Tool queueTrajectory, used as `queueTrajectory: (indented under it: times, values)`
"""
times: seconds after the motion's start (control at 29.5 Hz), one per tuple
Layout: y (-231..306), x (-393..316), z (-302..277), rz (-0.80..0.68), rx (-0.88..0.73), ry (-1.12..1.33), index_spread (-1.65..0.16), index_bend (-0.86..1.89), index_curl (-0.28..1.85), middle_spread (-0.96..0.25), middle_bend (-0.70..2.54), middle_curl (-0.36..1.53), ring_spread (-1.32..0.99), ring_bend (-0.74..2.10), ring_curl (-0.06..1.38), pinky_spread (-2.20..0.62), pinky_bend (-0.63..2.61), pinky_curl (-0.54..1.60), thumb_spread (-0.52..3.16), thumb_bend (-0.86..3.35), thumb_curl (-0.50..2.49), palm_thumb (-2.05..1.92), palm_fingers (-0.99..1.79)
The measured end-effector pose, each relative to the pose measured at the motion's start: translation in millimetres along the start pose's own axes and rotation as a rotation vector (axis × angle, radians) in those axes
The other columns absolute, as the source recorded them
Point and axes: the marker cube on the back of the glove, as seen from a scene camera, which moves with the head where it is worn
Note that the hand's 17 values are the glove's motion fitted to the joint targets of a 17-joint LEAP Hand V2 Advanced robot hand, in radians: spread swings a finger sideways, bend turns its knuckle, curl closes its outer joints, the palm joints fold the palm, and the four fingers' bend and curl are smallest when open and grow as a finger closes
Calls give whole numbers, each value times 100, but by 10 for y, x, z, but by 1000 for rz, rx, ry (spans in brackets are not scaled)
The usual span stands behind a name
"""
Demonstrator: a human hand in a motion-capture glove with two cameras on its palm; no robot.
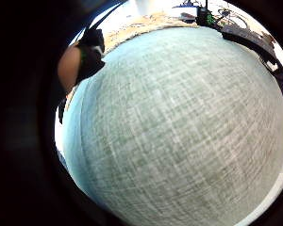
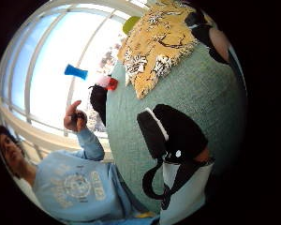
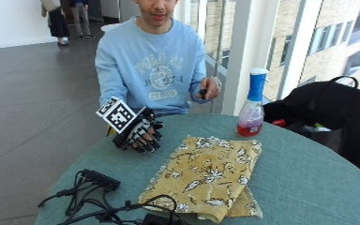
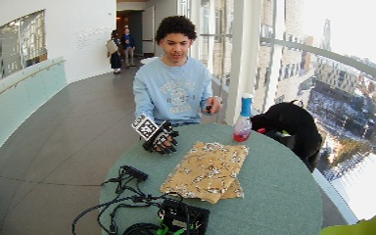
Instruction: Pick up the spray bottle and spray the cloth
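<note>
The gloved right hand (image 3: 138, 135) rests palm down on the green worktop (image 3: 304, 178) near its edge, fingers relaxed and grasping nothing. Just beside it lies the folded yellow patterned cloth (image 3: 206, 176). Beyond the cloth's far corner the spray bottle (image 3: 252, 104) stands upright, well apart from the hand.

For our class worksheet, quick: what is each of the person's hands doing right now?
Gloved right hand: open, fingers relaxed over the table, holding nothing.
Bare left hand: raised, pinching a small dark object I cannot identify.
</note>
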Motion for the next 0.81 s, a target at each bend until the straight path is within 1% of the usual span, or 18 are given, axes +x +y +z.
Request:
queueTrajectory:
  times: [0.03, 0.17, 0.34, 0.47, 0.64, 0.81]
  values:
    - [-5, 1, -1, -1, 1, 0, -17, 18, 5, -4, 45, 11, -3, 28, 6, 4, 35, 7, 42, 24, 7, 37, 75]
    - [-28, 8, -2, -10, 17, 7, -24, 16, 14, -6, 46, 18, -5, 28, 14, 6, 36, 16, 68, 25, 9, 42, 71]
    - [25, 5, 17, -8, 13, 18, -29, 15, 18, -7, 47, 22, -6, 27, 18, 7, 34, 20, 88, 23, 12, 44, 69]
    - [10, -4, 8, -10, 21, 14, -31, 15, 20, -7, 45, 25, -6, 25, 20, 8, 33, 22, 98, 21, 13, 44, 68]
    - [16, -79, 13, -58, 37, 16, -33, 14, 22, -8, 43, 27, -7, 24, 22, 9, 32, 24, 105, 17, 15, 44, 66]
    - [-40, -446, 20, -147, 20, -5, -34, 13, 23, -8, 40, 29, -6, 23, 23, 11, 31, 26, 105, 11, 16, 42, 60]
